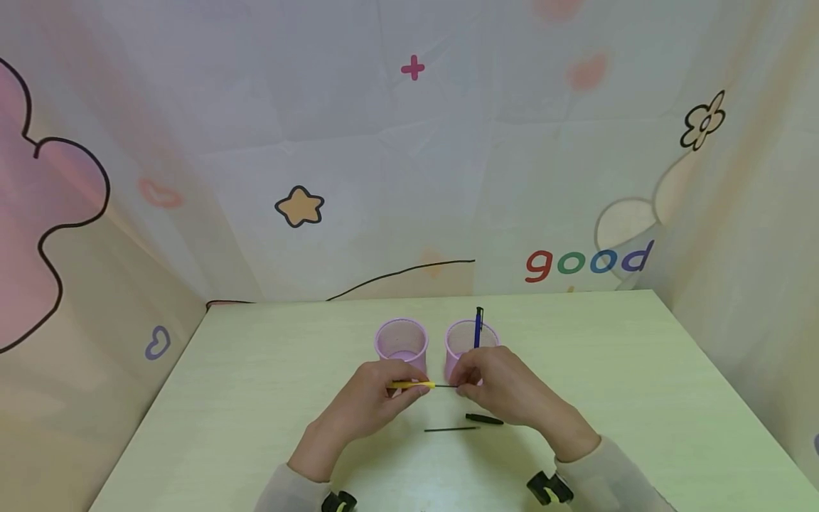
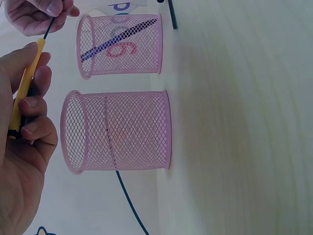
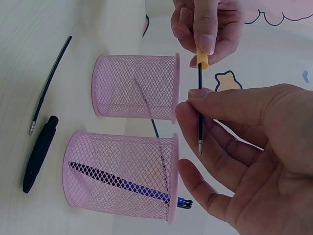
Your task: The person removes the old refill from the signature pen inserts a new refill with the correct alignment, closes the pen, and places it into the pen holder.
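My left hand (image 1: pixel 377 398) grips a yellow pen barrel (image 2: pixel 25 90), its front end pointing toward the right hand. From that end sticks a thin dark ink refill (image 3: pixel 200 83) with a silver tip. Thumb and finger of my right hand (image 1: pixel 502 387) pinch the refill close behind its tip. Both hands are raised in front of two pink mesh pen cups. The left cup (image 2: pixel 117 131) holds nothing that shows; in the right cup (image 3: pixel 120 174) leans a blue pen (image 1: pixel 478 327).
On the table below the hands lie a second dark refill (image 1: pixel 451 429) and a short black pen piece (image 1: pixel 484 419). A printed curtain (image 1: pixel 358 142) hangs behind the pale table (image 1: pixel 256 355) and at its sides.
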`<state>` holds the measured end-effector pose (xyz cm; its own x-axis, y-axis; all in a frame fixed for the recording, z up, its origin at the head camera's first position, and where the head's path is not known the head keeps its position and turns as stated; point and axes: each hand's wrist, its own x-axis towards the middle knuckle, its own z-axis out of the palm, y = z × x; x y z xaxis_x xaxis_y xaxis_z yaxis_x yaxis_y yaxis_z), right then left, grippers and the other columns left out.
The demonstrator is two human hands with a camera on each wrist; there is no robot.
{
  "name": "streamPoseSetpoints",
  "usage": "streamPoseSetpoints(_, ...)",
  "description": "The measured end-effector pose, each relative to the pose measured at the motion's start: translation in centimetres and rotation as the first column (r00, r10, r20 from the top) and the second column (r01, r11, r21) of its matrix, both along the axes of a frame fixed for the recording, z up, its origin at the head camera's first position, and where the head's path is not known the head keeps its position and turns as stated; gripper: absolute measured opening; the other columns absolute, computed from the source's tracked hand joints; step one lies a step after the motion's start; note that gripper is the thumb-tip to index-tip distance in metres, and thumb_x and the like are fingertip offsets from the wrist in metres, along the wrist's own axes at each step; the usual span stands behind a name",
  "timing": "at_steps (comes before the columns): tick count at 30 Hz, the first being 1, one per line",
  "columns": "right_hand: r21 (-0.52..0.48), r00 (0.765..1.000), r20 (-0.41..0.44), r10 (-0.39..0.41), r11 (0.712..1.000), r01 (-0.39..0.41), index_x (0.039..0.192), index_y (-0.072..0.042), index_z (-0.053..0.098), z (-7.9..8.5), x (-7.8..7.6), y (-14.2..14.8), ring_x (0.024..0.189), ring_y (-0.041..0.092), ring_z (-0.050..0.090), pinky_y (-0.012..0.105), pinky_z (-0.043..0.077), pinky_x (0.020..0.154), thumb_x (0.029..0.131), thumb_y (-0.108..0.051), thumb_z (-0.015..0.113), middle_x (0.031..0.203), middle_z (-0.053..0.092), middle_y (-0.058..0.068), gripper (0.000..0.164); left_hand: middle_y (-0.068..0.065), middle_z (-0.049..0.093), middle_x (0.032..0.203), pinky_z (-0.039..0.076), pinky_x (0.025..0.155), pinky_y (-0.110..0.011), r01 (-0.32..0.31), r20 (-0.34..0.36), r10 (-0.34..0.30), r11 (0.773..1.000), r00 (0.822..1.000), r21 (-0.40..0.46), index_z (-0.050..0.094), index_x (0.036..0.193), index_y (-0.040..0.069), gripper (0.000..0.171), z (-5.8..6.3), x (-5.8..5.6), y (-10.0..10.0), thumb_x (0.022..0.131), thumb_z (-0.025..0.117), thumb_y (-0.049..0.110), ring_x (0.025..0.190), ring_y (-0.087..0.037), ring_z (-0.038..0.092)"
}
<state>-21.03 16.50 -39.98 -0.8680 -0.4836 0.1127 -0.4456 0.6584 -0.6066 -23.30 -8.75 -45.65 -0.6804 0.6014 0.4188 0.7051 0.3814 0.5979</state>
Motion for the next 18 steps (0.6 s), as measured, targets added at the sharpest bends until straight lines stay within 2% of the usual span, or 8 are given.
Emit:
streamPoseSetpoints(10, -0.026, 1.000, 0.017, 0.005, 1.000, -0.004, 0.088, -0.013, 0.076, -0.06, 0.10, -0.15, 0.077, 0.001, 0.065, 0.021, 0.054, 0.070, 0.088, -0.001, 0.079, 0.082, 0.073, -0.008, 0.012, 0.009, 0.076, 0.098, 0.062, 0.076, -0.034, 0.009, -0.007, -0.009, 1.000, 1.000, 0.008, 0.077, 0.104, 0.018, 0.008, -0.01, 0.13, 0.08, 0.098, 0.074, 0.022, 0.085, -0.001, 0.065)
streamPoseSetpoints(18, -0.062, 0.999, 0.028, 0.016, 0.998, -0.015, 0.088, -0.012, 0.072, 0.02, 0.15, -0.34, 0.075, 0.002, 0.064, 0.021, 0.053, 0.070, 0.088, -0.001, 0.079, 0.082, 0.072, -0.007, 0.013, 0.008, 0.075, 0.097, 0.061, 0.074, -0.033, 0.002, -0.005, -0.002, 1.000, 1.000, 0.000, 0.077, 0.104, 0.017, 0.010, -0.11, 0.11, 0.31, 0.098, 0.073, 0.024, 0.083, -0.001, 0.063)
